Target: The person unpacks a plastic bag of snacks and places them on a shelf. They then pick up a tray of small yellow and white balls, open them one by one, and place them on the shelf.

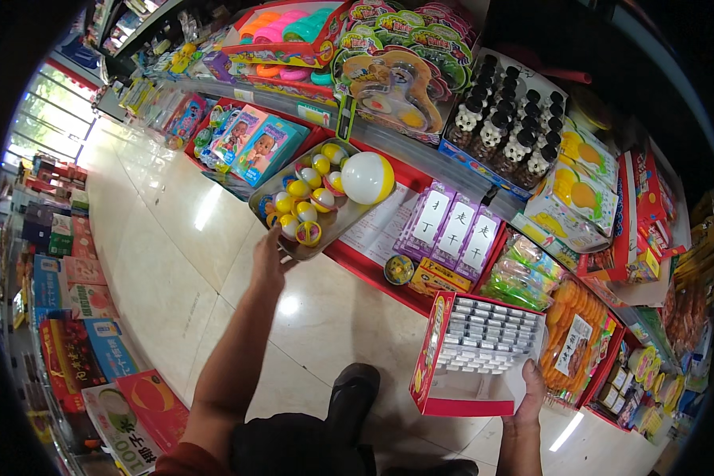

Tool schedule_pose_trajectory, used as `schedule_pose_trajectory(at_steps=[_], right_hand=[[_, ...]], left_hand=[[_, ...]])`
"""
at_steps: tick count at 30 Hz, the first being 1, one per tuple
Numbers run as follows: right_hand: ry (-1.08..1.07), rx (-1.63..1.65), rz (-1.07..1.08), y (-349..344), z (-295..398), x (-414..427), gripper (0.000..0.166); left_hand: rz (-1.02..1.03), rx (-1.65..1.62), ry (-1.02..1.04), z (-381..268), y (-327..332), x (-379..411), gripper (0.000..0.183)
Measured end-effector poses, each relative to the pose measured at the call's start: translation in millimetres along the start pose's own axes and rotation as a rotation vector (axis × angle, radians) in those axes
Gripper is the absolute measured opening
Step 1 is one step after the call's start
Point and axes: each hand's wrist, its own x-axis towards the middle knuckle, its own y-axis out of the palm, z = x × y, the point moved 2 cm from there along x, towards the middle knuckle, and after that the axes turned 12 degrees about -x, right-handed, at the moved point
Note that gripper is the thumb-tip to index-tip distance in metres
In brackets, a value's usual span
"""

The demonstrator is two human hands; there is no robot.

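My left hand (269, 257) grips the near left corner of a shallow plastic tray (339, 233), with fingers at its rim and partly under it. Several yellow-and-white capsule balls (298, 189) lie in the tray. A larger ball (366, 177) of the same colours is at its right end. In my right hand (528, 390) is a red-and-white cardboard box (469, 407), held by its right side and tilted so its inside faces me. Rows of small silver-wrapped pieces (491, 333) fill its far part; bare white cardboard shows near the front.
Beyond the tray runs a store shelf edge (387, 138) with boxed toys and bottles with black caps (514, 128). A red display bin (357, 262) holds purple packets (452, 229) and a round tin (399, 269). Drink cartons (98, 351) line the left. Tiled floor (172, 262) lies between.
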Motion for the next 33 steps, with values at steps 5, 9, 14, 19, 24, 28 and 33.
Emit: schedule_pose_trajectory(at_steps=[5, 9, 14, 19, 24, 28, 33], right_hand=[[0.002, 0.006, -0.013, -4.2, 1.5, -3.4, 0.064], [-0.002, -0.020, -0.032, -9.1, 4.7, -6.6, 0.065], [-0.006, 0.004, 0.002, -5.0, 5.8, -5.6, 0.066], [-0.025, -0.018, -0.017, -2.3, 3.3, -4.9, 0.066], [-0.015, -0.025, -0.040, -0.8, 9.1, -9.9, 0.067], [0.011, -0.022, -0.036, -9.7, 4.3, -8.1, 0.070], [0.001, -0.062, -0.005, 1.0, 2.1, -4.2, 0.075]], left_hand=[[0.185, 0.214, -0.016, -30.9, -11.6, 17.0, 0.033], [0.192, 0.148, -0.090, -28.0, -27.4, 5.4, 0.032], [0.222, -0.010, -0.193, -20.3, -39.0, -0.8, 0.034], [0.222, -0.097, -0.191, 1.3, -19.1, -7.8, 0.034], [0.194, -0.088, -0.201, 7.2, -25.1, -9.4, 0.038], [0.188, -0.081, -0.213, 6.8, -36.4, -21.4, 0.041], [0.128, -0.120, -0.169, 8.7, -58.1, -29.4, 0.039]])
